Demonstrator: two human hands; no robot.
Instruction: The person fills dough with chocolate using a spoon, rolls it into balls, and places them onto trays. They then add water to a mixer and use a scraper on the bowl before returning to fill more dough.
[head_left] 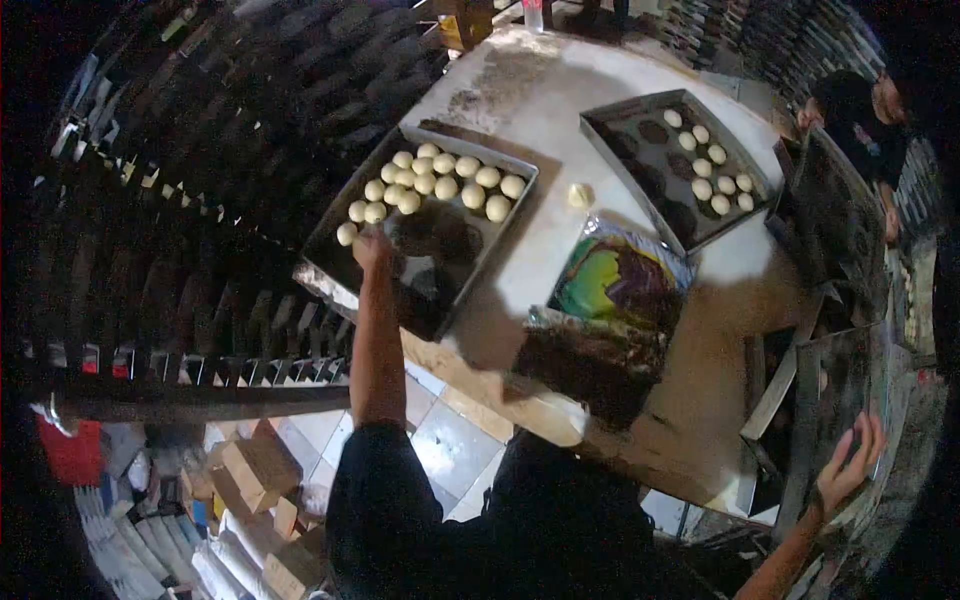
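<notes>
My left hand (372, 247) reaches into a metal baking tray (470, 285) on the left of the table. Its fingers are closed and point down; what they hold, if anything, is hidden. Just beside the fingertips lies a pale dough ball (347, 233). Several more dough balls (446, 187) crowd the tray's far half, and its near half shows bare dark metal. My right hand (850, 465) is at the lower right, fingers spread, alongside a dark upright tray (845, 385).
A second tray (640, 185) with several dough balls stands at the back right. One lump of dough (580, 195) sits between the trays, near a colourful plastic bag (620, 280). Another person (860, 125) is at the far right. Cardboard boxes (262, 475) lie on the floor.
</notes>
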